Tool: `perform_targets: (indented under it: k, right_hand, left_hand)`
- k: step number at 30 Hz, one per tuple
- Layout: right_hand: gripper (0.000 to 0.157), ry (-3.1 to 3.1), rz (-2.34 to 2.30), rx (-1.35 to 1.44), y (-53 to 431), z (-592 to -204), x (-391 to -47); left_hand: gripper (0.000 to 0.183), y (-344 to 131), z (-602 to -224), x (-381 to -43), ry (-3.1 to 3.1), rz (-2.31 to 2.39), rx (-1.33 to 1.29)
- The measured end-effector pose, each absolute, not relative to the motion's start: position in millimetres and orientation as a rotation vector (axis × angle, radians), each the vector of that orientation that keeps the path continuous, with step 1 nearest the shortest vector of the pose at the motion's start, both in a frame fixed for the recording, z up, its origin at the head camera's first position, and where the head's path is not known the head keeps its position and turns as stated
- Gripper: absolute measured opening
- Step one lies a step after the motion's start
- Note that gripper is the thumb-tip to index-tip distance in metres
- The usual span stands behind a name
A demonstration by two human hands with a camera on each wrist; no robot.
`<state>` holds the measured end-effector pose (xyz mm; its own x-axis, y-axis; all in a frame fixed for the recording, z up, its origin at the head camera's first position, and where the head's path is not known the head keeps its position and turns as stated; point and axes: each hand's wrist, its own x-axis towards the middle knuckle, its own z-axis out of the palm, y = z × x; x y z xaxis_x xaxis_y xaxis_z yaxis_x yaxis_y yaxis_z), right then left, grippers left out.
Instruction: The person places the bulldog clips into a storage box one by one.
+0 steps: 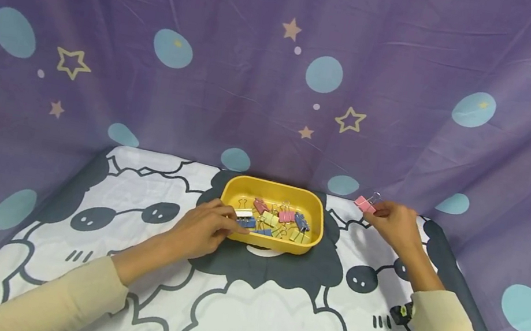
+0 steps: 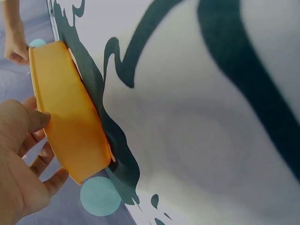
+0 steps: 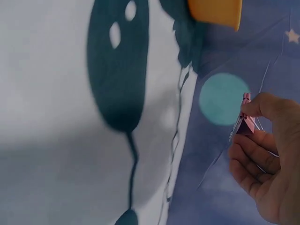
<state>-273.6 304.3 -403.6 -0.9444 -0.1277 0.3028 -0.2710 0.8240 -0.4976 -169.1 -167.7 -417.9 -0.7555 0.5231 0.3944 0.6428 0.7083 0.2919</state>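
My right hand [image 1: 395, 225] pinches a pink binder clip [image 1: 365, 204] between thumb and fingers, raised to the right of a yellow plastic box [image 1: 267, 243]. In the right wrist view the same pink binder clip [image 3: 245, 126] is seen from its end, a wire handle on either side. My left hand [image 1: 205, 227] holds the box at its left front corner. The left wrist view has the thumb over the rim of the box [image 2: 70, 108] and the fingers curled around its end. Close to those fingertips lie a white binder clip [image 1: 243, 213] and a blue binder clip [image 1: 246, 222].
Several more binder clips, such as a yellow one [image 1: 269, 219] and a red one [image 1: 261, 206], lie in the box. Under it spreads a cartoon-sheep cloth [image 1: 262, 311]. A purple curtain [image 1: 239, 67] rises behind. A small dark object [image 1: 400, 313] sits beside the right sleeve.
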Motion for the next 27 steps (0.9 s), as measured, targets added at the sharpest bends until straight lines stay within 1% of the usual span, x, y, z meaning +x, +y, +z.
perform_targets:
  k: [5, 12, 19, 27]
  right_hand:
    - [0.033, -2.746, 0.812, 0.307, 288.6, -392.0, -269.1]
    - [0.026, -2.705, 0.836, 0.329, 271.2, -378.3, -261.2]
    - [0.029, -2.696, 0.852, 0.345, 252.5, -369.1, -254.1]
    - [0.03, -2.732, 0.847, 0.399, 226.2, -367.6, -251.4]
  left_hand:
    - [0.044, -167.8, -418.6, -169.1, -2.633, -0.607, -0.912]
    - [0.043, -167.1, -418.0, -169.3, -2.639, -0.603, -0.909]
    - [0.046, -167.2, -417.2, -169.1, -2.64, -0.576, -0.929]
    - [0.043, -167.2, -417.2, -168.6, -2.659, -0.552, -0.915]
